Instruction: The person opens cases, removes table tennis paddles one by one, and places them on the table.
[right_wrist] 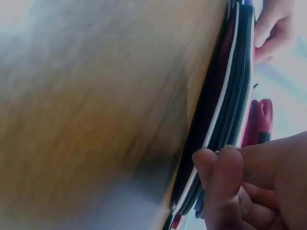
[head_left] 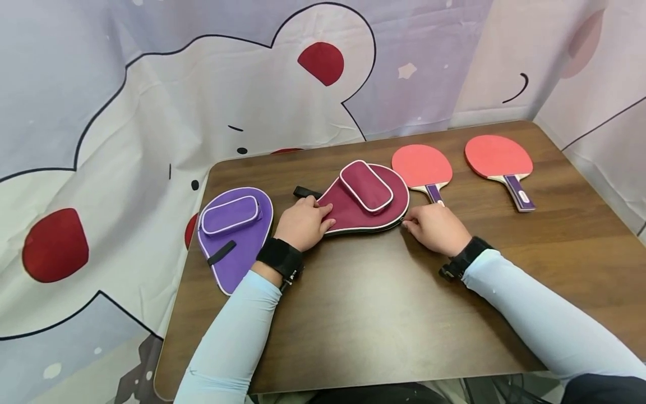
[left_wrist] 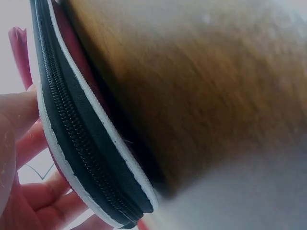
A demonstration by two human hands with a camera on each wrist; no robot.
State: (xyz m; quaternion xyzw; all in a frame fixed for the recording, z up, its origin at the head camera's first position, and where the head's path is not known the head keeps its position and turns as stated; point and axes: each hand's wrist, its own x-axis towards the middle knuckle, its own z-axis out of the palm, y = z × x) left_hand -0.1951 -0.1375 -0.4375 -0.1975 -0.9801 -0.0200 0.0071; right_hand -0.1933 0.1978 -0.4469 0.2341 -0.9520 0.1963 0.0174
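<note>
Right hand: my right hand (head_left: pixel 437 228) pinched what looked like the zip pull at the maroon case (head_left: pixel 364 202) edge.
Left hand: my left hand (head_left: pixel 303 223) pressed its narrow end flat, fingers relaxed.
Case: mid-table (head_left: pixel 383 303), toward the far edge.
Advice: I judged steady holding and a slow pull along the zip (left_wrist: pixel 76 139) best.

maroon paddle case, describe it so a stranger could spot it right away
On the brown wooden table, look between the person's left hand and right hand. There lies the maroon paddle-shaped fabric case; the purple fabric case beside it has the same shape.
</note>
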